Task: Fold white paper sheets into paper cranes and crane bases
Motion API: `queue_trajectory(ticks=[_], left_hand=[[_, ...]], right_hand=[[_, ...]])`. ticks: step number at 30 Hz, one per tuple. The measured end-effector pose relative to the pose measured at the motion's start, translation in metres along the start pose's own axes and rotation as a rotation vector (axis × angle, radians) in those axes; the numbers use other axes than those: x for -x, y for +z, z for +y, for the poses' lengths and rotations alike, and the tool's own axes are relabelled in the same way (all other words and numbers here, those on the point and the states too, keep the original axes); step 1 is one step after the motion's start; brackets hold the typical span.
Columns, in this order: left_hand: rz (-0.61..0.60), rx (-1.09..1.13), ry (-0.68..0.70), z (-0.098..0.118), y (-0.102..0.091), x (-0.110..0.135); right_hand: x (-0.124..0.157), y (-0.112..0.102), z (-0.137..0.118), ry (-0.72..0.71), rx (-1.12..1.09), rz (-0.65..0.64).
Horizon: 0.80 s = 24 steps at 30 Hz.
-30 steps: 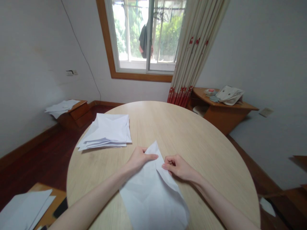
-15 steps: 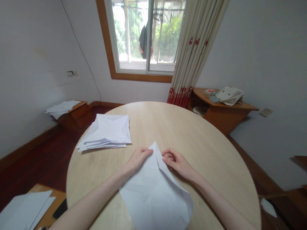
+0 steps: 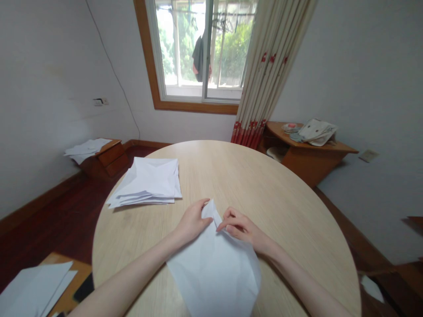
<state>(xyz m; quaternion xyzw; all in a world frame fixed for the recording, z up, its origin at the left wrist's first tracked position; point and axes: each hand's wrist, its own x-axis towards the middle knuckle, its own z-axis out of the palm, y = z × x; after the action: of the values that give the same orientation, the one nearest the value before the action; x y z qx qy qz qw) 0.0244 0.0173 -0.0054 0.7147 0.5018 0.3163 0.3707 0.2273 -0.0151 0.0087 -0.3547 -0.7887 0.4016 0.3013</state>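
A white sheet of paper (image 3: 214, 268) lies on the round wooden table (image 3: 264, 185) in front of me, folded to a point at its far end. My left hand (image 3: 193, 220) rests on the left side of that point, fingers stretched over the fold. My right hand (image 3: 239, 226) presses the right flap down near the tip with its fingers curled and the index finger pointing at the crease. Both hands touch the same sheet.
A stack of folded white papers (image 3: 147, 182) lies on the table's left side. More white sheets (image 3: 31, 288) lie on a low surface at the lower left. A wooden side table (image 3: 310, 152) with a bag stands at the right, a low cabinet (image 3: 99, 156) at the left.
The right flap, which stood raised, is now pressed flatter onto the sheet. My right hand has moved left toward the tip, and my left hand has slid slightly forward along the fold.
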Motion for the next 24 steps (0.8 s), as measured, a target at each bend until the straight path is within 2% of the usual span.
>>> queue_trajectory(ticks=[6, 11, 13, 19, 24], left_hand=[[0.07, -0.192, 0.134, -0.007, 0.005, 0.002], [0.124, -0.358, 0.197, -0.002, 0.006, 0.008], [0.093, -0.381, 0.242, 0.002, 0.006, 0.011], [-0.129, -0.442, 0.326, 0.011, 0.007, 0.021], [-0.165, -0.477, 0.379, 0.014, 0.006, 0.025]], right_hand=[[-0.001, -0.009, 0.005, 0.014, 0.073, 0.066], [0.002, -0.021, 0.012, 0.12, 0.107, 0.091], [0.003, -0.023, 0.016, 0.157, 0.107, 0.11], [0.003, -0.024, 0.025, 0.262, 0.019, 0.105], [0.002, -0.027, 0.029, 0.231, 0.101, 0.165]])
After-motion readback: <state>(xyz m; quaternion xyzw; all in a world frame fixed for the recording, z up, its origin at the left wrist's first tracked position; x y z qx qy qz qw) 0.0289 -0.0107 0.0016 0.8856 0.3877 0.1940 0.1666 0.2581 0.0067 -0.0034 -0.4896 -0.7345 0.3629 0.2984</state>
